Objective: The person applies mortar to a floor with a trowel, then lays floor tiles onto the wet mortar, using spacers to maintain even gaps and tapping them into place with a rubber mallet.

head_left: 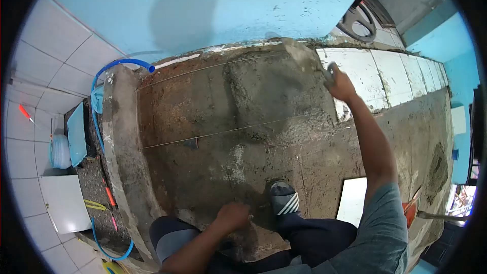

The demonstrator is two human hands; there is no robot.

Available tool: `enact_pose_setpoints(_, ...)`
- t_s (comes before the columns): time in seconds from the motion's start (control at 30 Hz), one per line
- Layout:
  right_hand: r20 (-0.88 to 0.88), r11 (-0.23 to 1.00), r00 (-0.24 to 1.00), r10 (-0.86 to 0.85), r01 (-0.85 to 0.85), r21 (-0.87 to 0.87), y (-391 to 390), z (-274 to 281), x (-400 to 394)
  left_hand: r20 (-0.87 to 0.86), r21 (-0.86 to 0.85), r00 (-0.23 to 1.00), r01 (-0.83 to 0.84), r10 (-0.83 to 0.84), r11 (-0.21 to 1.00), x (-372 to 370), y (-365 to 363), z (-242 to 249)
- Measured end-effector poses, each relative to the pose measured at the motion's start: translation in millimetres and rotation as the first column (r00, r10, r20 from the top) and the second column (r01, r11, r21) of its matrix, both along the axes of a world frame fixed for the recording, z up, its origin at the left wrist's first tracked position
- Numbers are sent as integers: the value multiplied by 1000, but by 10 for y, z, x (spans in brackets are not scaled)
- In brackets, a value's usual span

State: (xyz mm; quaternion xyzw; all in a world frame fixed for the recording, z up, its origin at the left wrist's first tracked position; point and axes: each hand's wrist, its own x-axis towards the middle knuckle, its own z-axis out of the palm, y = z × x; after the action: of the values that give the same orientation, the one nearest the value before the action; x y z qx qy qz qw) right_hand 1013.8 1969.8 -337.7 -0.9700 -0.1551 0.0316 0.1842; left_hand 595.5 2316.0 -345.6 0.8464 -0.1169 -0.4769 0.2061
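My right hand (342,85) is closed round the handle of a trowel (303,55), whose blade is slightly blurred. That blade is over the far edge of a grey mortar bed (274,83), close to the blue wall and beside the white floor tiles (386,73). Two thin strings (228,133) stretch across the bed. Close to my body, my left hand (233,217) is closed near my knees; whatever it may hold is too small to make out.
A loose white tile (351,200) lies by my right leg. On the left, a low concrete ledge (122,122) borders the floor, with a blue hose (122,62), an orange-handled tool (110,196) and a white panel (64,203) beyond. An orange-red tool (410,212) is at right.
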Motion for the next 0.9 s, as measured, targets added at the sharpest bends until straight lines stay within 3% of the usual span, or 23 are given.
enact_pose_setpoints(0.1,81,985,985,151,-143,-97,392,10,665,58,-14,997,-50,51,999,19,28,127)
enact_pose_setpoints(0.13,187,968,969,163,-121,-218,511,-36,794,63,-13,996,-69,69,998,13,49,165)
enact_pose_setpoints(0.17,169,895,964,204,-114,-431,666,-9,976,70,-12,994,-88,89,996,16,69,201)
enact_pose_setpoints(0.23,192,902,946,261,-168,-399,865,42,1223,37,23,987,-160,159,987,43,113,301)
enact_pose_setpoints(0.33,19,822,970,241,-193,-535,1215,172,1392,21,80,970,-241,240,967,0,197,327)
enact_pose_setpoints(0.47,-13,777,996,84,-74,-625,1493,303,1503,56,118,940,-340,335,933,-234,271,185)
enact_pose_setpoints(0.57,27,810,998,48,-24,-585,1309,-77,1827,61,184,949,-316,310,931,-67,254,441)
enact_pose_setpoints(0.6,-53,817,998,28,-54,-574,1276,-127,1911,31,205,944,-328,329,922,-71,233,464)
enact_pose_setpoints(0.7,-72,772,997,-8,-39,-634,1144,-477,2082,-26,240,931,-348,364,906,-131,192,416)
enact_pose_setpoints(0.73,-111,769,993,31,-95,-633,1017,-711,2205,-35,231,935,-336,353,913,-187,197,375)
enact_pose_setpoints(0.87,-227,756,933,281,-361,-547,1099,-488,2190,19,277,912,-398,409,875,-121,80,461)
enact_pose_setpoints(0.9,-206,773,938,278,-346,-532,1144,-496,2237,-3,278,917,-382,398,882,-74,80,489)
